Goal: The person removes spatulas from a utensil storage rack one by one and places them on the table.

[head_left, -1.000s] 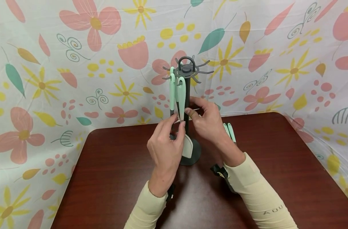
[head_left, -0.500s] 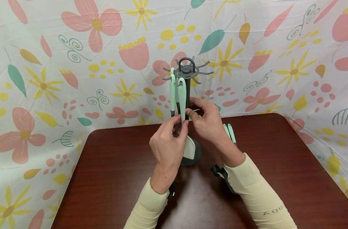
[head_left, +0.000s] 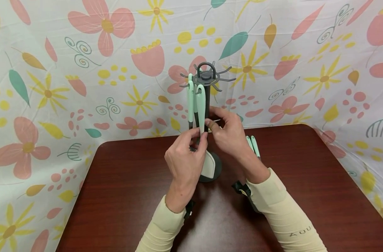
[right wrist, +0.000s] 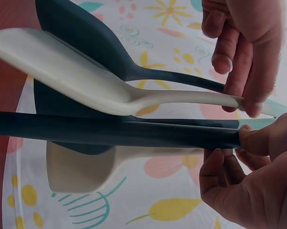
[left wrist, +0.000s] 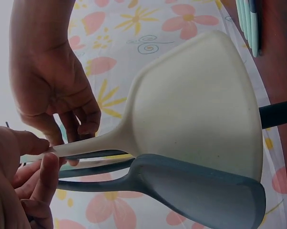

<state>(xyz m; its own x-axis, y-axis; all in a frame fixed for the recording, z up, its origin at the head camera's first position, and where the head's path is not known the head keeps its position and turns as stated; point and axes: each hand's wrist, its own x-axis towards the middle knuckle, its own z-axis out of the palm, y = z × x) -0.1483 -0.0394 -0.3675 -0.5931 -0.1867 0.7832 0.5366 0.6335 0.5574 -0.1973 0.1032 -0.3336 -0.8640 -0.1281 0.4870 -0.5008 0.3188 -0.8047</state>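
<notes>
A dark grey utensil stand (head_left: 206,98) rises from the table, with a ring of hooks at its top. On one front hook hangs a cream spatula (left wrist: 196,105) by its light green handle (head_left: 202,108). My left hand (head_left: 185,154) pinches this spatula low on its handle, near the neck. My right hand (head_left: 227,134) grips the stand's pole, thumb in front and fingers curled behind. To the left hang more green-handled utensils, including a dark grey turner (left wrist: 196,186). Behind the pole in the right wrist view shows another cream utensil (right wrist: 81,167), its upper part hidden by my right fingers.
Several green-handled utensils (head_left: 254,145) lie on the dark wooden table (head_left: 125,196), partly hidden behind my right forearm. A floral cloth (head_left: 100,87) hangs close behind the table's far edge. Several bare hooks (head_left: 227,79) stick out on the stand's right side.
My left hand has shifted slightly right and down, and the cream spatula's head has swung a little to the right with it. My right hand stays at the pole.
</notes>
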